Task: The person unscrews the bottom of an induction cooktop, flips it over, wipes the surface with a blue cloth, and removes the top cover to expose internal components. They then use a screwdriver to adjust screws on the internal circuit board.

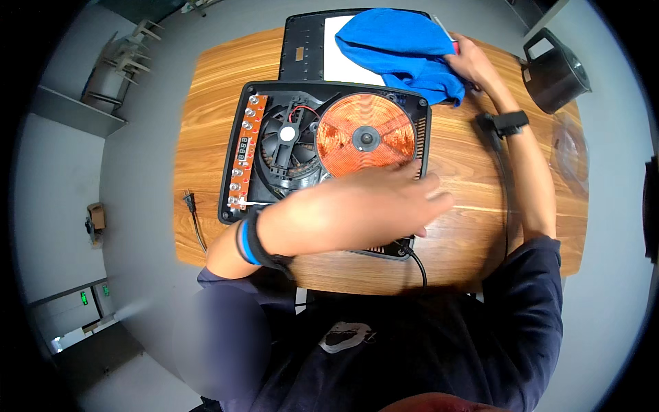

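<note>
An opened induction cooker (221,185) lies in front of me, with a copper coil (336,134), a black cooling fan (302,154) and an orange button board (241,161) exposed. Across its lower right part reaches my left hand (371,206), slightly blurred, fingers apart and nothing visible in them; it hides what lies beneath. At the far right, my right hand (473,63) is closed around a thin tool (441,27) with a metal shaft and a red part, beside a crumpled blue cloth (391,41). The cloth rests partly on a black panel (302,62) with a white area.
A dark pitcher (555,72) stands at the table's far right corner, with a clear plastic item (570,154) nearer. A power plug (189,200) lies at the left edge of the wooden table (226,62). A black cord (420,268) leaves the cooker's near side.
</note>
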`<state>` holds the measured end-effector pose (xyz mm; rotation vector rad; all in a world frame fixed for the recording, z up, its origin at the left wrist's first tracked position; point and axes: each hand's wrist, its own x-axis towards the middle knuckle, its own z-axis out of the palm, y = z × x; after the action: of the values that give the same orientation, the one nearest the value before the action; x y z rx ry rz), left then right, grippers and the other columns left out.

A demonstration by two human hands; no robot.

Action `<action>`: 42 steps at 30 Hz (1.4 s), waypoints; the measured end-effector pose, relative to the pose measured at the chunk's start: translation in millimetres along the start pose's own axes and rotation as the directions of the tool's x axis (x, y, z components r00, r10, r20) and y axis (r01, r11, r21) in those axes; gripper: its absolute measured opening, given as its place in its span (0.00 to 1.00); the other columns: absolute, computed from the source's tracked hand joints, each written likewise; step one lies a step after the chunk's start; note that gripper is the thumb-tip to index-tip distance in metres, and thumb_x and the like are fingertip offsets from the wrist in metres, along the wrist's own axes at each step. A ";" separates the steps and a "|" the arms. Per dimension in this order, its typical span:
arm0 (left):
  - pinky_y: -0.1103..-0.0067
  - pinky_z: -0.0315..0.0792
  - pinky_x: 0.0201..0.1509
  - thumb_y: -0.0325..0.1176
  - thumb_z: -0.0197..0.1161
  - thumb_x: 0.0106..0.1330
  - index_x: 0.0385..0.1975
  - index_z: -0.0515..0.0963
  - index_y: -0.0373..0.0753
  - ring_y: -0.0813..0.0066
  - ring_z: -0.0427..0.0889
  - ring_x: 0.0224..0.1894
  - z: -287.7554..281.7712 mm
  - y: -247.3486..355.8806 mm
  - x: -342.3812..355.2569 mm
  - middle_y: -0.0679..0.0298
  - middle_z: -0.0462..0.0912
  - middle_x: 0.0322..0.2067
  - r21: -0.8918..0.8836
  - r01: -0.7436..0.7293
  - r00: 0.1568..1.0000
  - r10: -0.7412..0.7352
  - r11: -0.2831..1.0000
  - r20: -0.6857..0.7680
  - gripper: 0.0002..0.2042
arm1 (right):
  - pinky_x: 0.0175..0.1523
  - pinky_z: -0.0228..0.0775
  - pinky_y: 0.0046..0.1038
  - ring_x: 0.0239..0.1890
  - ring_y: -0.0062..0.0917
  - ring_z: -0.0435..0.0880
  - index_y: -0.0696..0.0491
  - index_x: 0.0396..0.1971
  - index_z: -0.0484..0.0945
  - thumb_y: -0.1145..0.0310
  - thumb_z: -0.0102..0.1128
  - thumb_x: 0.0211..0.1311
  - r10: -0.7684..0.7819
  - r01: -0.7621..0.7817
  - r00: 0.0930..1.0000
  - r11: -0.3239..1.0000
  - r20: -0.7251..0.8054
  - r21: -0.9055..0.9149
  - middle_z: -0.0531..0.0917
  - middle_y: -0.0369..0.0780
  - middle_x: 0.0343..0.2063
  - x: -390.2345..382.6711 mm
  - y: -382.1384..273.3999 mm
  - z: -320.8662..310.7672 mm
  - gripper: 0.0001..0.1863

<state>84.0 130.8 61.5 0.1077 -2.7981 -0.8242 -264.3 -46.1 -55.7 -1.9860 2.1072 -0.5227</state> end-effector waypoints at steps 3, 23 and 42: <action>0.58 0.81 0.60 0.41 0.68 0.77 0.58 0.76 0.35 0.46 0.82 0.61 -28.3 -9.2 -25.1 0.52 0.79 0.60 0.033 0.152 0.988 -0.153 0.988 0.012 0.19 | 0.69 0.79 0.44 0.62 0.51 0.89 0.63 0.72 0.74 0.56 0.70 0.68 -0.019 0.044 0.983 0.990 -0.181 0.136 0.88 0.60 0.59 -13.9 29.7 -7.9 0.38; 0.55 0.77 0.67 0.40 0.57 0.86 0.84 0.55 0.36 0.35 0.81 0.65 -76.5 -74.5 -156.3 0.35 0.84 0.61 0.271 0.900 0.361 -0.932 0.341 -0.024 0.33 | 0.70 0.78 0.43 0.63 0.47 0.84 0.57 0.64 0.75 0.82 0.76 0.55 -0.037 0.051 0.960 0.998 0.279 -0.043 0.84 0.49 0.57 -178.8 89.0 -132.8 0.34; 0.71 0.83 0.56 0.30 0.53 0.89 0.68 0.68 0.42 0.67 0.90 0.47 -108.1 -133.4 -222.8 0.57 0.88 0.41 -0.303 0.832 0.508 -0.857 0.465 0.081 0.14 | 0.83 0.64 0.48 0.83 0.54 0.62 0.43 0.78 0.72 0.62 0.73 0.73 -0.475 0.417 0.839 0.874 0.264 0.248 0.60 0.52 0.83 -182.4 -120.8 -70.2 0.35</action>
<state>326.9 -8.7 34.9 1.5588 -2.3502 -1.3782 -165.3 138.9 37.8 -2.2771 1.3531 -0.4096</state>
